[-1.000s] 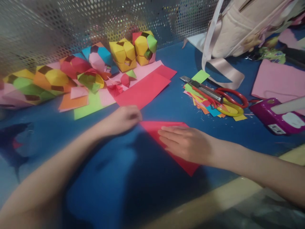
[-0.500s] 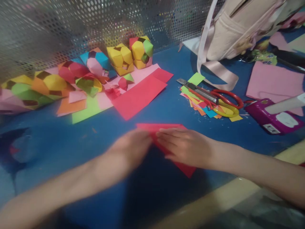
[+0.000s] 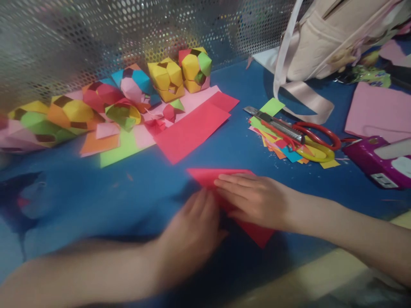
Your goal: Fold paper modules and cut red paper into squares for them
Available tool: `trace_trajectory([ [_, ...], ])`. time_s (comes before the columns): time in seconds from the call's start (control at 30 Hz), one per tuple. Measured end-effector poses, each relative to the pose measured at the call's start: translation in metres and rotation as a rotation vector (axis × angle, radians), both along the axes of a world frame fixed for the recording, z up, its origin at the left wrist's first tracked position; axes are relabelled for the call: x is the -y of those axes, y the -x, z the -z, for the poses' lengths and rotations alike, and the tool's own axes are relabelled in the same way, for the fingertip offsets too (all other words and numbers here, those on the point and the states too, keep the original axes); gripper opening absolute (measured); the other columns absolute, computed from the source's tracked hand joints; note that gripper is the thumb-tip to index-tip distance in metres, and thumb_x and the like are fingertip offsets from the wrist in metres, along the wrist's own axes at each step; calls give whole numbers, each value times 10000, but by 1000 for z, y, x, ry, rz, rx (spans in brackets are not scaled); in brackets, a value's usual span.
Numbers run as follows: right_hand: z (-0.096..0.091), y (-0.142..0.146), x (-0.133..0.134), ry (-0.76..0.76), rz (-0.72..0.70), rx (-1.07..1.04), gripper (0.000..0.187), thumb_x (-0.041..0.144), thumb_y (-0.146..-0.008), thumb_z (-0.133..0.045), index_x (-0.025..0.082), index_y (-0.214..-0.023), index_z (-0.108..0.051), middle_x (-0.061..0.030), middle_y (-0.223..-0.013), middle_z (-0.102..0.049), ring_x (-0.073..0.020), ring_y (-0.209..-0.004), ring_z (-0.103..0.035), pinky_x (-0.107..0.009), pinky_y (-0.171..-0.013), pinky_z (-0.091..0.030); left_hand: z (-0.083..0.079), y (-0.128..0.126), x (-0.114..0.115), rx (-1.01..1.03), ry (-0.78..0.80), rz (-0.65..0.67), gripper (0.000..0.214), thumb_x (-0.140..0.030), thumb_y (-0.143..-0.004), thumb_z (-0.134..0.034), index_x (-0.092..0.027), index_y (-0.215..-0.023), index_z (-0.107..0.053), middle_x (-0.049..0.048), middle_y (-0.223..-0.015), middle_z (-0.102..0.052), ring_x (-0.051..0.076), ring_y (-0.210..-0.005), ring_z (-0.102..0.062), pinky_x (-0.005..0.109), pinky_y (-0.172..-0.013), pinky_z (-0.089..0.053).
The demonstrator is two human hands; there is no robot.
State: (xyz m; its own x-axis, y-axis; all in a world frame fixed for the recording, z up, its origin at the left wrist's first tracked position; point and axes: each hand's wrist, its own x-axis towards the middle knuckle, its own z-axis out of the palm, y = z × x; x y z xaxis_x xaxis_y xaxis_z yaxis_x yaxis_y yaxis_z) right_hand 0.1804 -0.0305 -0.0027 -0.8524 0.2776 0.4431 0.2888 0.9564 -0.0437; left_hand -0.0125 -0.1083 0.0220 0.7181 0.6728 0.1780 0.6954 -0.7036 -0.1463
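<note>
A folded sheet of red paper (image 3: 258, 233) lies on the blue tabletop in front of me, its creased edge running from upper left to lower right. My right hand (image 3: 255, 199) rests flat across the sheet with the fingers stretched out to the left. At the paper's left side, my left hand (image 3: 194, 233) is smeared by motion. Its fingertips meet or nearly meet the folded edge, and how far they are closed does not show.
Several folded paper balls (image 3: 166, 79) line the perforated metal panel (image 3: 115, 34). Closer stand red sheets (image 3: 192, 130). To the right are a box cutter (image 3: 279, 124), scissors (image 3: 321, 134) over paper scraps, a purple device (image 3: 375, 158), pink paper (image 3: 375, 111) and a pale backpack (image 3: 314, 47).
My left hand has moved down and slightly right along the folded edge, away from the top left corner. The right hand stays flat on the paper. The whole view has shifted slightly.
</note>
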Motion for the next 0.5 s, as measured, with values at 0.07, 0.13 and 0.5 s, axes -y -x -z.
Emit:
trace_trajectory([
  [0.07, 1, 0, -1, 9, -3, -33, 289, 238, -914, -514, 42, -999, -708, -139, -1100, -711, -250, -1052, -659, -368, -884, -570, 1, 0, 1, 6, -15, 4, 359, -308, -909, -506, 1, -1022, -651, 220, -1066, -686, 338, -1024, -646, 427, -897, -509],
  [0.13, 2, 0, -2, 11, -6, -40, 286, 234, -913, -513, 41, -990, -710, -141, -1095, -713, -252, -1045, -662, -369, -881, -571, 1, -1, 2, 23, -27, 12, 362, -302, -919, -486, 4, -1028, -647, 217, -1060, -688, 338, -1022, -646, 431, -897, -507],
  [0.5, -1, -2, -3, -65, -27, 37, 328, 285, -941, -496, 48, -1015, -710, -123, -1082, -720, -210, -1040, -663, -311, -944, -534, -2, 35, -36, 143, 78, -68, 220, -124, -939, -383, -126, -984, -599, 120, -947, -657, 233, -872, -628, 388, -749, -532],
])
